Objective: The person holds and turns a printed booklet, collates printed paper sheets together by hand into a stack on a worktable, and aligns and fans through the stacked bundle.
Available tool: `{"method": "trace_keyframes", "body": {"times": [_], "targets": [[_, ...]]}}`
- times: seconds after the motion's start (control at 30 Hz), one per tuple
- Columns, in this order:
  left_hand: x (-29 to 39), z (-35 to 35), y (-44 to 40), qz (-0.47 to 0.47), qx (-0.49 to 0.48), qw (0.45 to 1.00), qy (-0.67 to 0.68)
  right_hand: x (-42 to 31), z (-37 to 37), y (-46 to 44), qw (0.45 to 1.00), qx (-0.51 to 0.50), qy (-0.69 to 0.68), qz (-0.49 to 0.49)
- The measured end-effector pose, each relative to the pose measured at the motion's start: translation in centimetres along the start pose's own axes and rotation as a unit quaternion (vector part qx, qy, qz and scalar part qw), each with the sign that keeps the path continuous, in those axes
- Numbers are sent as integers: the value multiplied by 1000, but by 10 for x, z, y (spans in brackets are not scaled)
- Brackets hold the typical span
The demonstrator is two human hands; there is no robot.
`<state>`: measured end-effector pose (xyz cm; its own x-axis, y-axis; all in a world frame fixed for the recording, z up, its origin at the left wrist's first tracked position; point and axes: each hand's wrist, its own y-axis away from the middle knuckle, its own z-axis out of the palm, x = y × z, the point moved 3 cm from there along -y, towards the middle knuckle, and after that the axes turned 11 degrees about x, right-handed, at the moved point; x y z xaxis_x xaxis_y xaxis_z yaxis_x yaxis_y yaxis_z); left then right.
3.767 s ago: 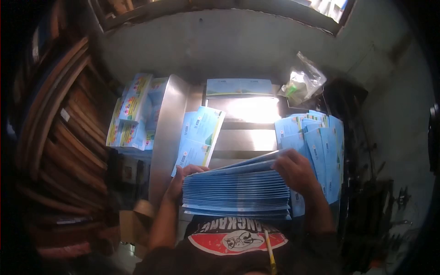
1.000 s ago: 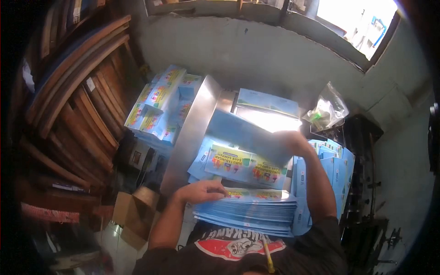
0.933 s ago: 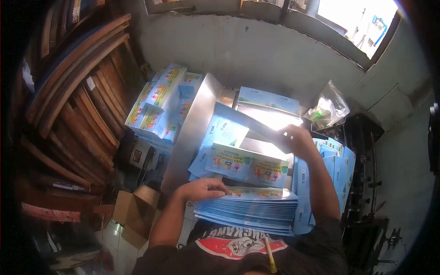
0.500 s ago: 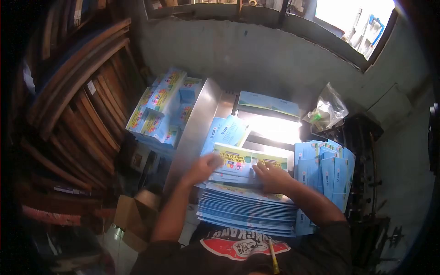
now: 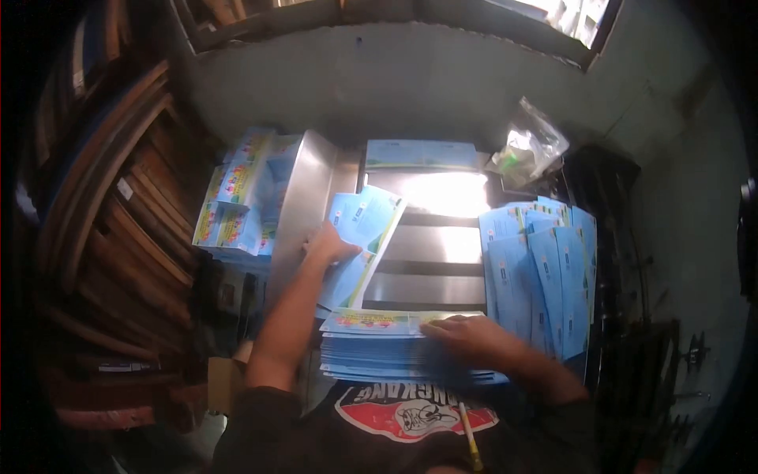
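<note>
Printed blue sheets stand in a thick stack [image 5: 367, 351] just in front of the person's shirt [image 5: 371, 430], long edges running left to right, the top one showing a yellow panel. The right hand [image 5: 466, 338] lies over the right half of this stack, fingers pointing left across the top sheet; it is blurred, and I cannot tell whether it pinches anything. The left hand [image 5: 328, 243] is on the loose sheets [image 5: 375, 217] beyond the stack's left end, thumb and fingers set apart, thumb over the face and fingers by the left edge; whether it grips them I cannot tell. These sheets fan at an angle, their near ends close behind the stack.

Metal slats [image 5: 426, 288] with dark gaps span the room between the loose sheets' right edge and the overlapping pile [image 5: 509, 276] on the right, whose near end lies close to the right forearm. An upright metal panel [image 5: 304, 174] borders the left side, just beside the left hand; beyond it rise the booklet stacks [image 5: 241, 178]. At the far edge, another sheet [image 5: 418, 154] lies crosswise, with a clear plastic bag [image 5: 541, 142] to its right. Behind stands the wall [image 5: 430, 71].
</note>
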<state>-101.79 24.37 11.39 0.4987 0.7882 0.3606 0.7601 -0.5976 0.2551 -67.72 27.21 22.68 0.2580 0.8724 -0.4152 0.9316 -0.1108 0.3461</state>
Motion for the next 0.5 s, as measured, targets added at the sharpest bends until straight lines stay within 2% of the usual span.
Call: {"method": "trace_keyframes", "body": {"times": [0.07,0.13,0.2,0.23,0.27,0.33,0.37,0.43,0.47,0.5], "targets": [[5,-1,6,-18,13,999,-28,-11,12,12,980,188,28,-57],[6,-3,10,-15,46,999,-21,-10,19,17,984,172,-3,-42],[1,0,3,-30,12,999,-24,-2,15,20,981,185,-51,-17],[1,2,0,-23,14,999,-25,6,1,14,992,61,-89,58],[3,4,-1,-13,20,999,-25,18,-4,3,987,-13,-122,100],[16,-3,9,-8,26,999,-32,17,-38,1,972,-34,-174,152],[20,-8,12,-13,35,998,-41,19,-34,1,973,-30,-172,154],[19,-10,13,-27,39,998,-49,28,-21,-2,960,64,-185,201],[18,-10,9,-31,36,998,-51,31,-12,-3,960,57,-186,199],[16,-9,6,-33,32,997,-54,33,-7,-4,977,95,-118,149]]}}
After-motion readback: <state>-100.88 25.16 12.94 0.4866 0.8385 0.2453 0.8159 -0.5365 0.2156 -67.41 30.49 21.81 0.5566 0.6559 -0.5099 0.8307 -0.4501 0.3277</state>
